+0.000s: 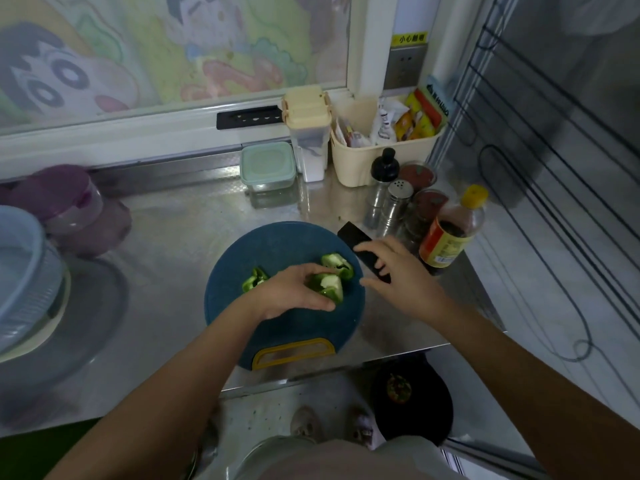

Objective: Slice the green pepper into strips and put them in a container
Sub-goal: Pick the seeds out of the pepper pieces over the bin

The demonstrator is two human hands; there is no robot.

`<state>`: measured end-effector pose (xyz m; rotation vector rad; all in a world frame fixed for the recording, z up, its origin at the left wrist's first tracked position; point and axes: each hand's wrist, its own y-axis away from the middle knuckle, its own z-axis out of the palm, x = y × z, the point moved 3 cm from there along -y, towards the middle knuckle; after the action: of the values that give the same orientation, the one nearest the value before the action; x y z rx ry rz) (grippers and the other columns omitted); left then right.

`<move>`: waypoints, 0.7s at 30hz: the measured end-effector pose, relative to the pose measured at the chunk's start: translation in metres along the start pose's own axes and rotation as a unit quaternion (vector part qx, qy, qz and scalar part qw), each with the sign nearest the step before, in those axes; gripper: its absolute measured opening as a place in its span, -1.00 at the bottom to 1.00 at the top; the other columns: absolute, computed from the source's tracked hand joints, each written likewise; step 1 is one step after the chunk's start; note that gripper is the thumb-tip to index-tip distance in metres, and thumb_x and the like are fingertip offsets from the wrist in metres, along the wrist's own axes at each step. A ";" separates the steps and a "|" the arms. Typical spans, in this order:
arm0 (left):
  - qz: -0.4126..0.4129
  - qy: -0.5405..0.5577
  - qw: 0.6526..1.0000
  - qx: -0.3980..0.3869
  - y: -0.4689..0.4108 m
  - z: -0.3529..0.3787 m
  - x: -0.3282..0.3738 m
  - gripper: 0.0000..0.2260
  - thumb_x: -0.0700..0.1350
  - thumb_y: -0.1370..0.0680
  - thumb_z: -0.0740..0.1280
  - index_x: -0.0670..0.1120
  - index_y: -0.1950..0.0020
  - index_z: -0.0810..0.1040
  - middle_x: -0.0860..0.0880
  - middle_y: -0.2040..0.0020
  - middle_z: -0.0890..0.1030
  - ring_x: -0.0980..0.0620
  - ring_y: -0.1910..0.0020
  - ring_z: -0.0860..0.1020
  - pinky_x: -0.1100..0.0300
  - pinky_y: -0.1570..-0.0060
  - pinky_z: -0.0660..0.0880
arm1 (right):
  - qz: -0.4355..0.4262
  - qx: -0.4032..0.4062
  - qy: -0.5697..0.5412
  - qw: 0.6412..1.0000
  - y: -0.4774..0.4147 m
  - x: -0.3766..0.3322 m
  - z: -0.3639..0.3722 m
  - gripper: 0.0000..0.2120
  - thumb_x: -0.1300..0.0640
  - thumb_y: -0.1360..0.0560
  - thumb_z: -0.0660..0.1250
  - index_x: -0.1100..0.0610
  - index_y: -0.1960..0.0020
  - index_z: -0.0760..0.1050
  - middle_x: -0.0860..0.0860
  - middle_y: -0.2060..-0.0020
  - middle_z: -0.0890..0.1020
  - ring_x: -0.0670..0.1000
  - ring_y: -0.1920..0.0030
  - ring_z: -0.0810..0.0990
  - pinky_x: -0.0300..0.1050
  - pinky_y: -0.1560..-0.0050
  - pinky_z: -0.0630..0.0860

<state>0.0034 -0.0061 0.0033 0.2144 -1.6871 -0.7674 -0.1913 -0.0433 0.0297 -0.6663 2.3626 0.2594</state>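
Observation:
A round blue cutting board (277,244) with a yellow handle lies on the steel counter. Three green pepper pieces are on it: a small one (254,278) at the left, one (337,264) at the right, and a larger chunk (330,287) between them. My left hand (294,292) grips that larger chunk, thumb below and fingers above. A black knife (353,239) lies at the board's right edge. My right hand (394,271) rests over the knife with fingers spread and fairly straight, covering its near part. A mint-green lidded container (268,164) stands at the back.
Purple lidded tubs (72,202) and a pale bowl in a colander (20,271) stand at the left. Shakers (398,199), jars and a yellow-capped sauce bottle (450,233) crowd the right beside the knife. A cream basket (363,161) of packets stands behind. The counter's front edge is near.

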 end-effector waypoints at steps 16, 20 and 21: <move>0.059 0.040 0.959 -0.276 0.002 0.071 0.062 -0.76 -0.26 -0.41 0.46 -0.13 -0.06 0.61 -0.02 0.01 0.65 0.10 0.00 0.60 0.26 -0.08 0.51 | -0.069 -0.100 0.120 0.985 0.061 -0.039 -0.060 -0.76 0.01 -0.38 0.48 0.08 0.06 0.50 -0.09 0.13 0.40 -0.22 0.23 0.34 -0.47 0.17 0.29; 0.037 0.067 0.958 -0.277 -0.006 0.098 0.059 -0.42 0.14 -0.25 0.55 -0.17 -0.12 0.55 -0.06 -0.04 0.63 0.04 -0.06 0.57 0.12 -0.22 0.44 | -0.031 -0.092 0.127 0.987 0.077 -0.032 -0.070 -0.74 -0.01 -0.39 0.46 0.13 0.13 0.48 -0.07 0.22 0.42 -0.16 0.25 0.34 -0.42 0.24 0.27; 0.030 0.071 0.960 -0.270 -0.009 0.106 0.057 -0.43 0.16 -0.32 0.49 -0.20 -0.15 0.51 -0.10 -0.06 0.61 0.01 -0.08 0.56 0.07 -0.26 0.41 | -0.018 -0.089 0.130 0.987 0.081 -0.027 -0.073 -0.74 -0.01 -0.39 0.46 0.15 0.13 0.51 -0.05 0.22 0.45 -0.12 0.24 0.37 -0.38 0.27 0.27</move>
<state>-0.1128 -0.0032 0.0362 -0.1602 -1.2874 -1.1076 -0.2559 0.0109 0.1037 -0.8722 2.5941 0.3913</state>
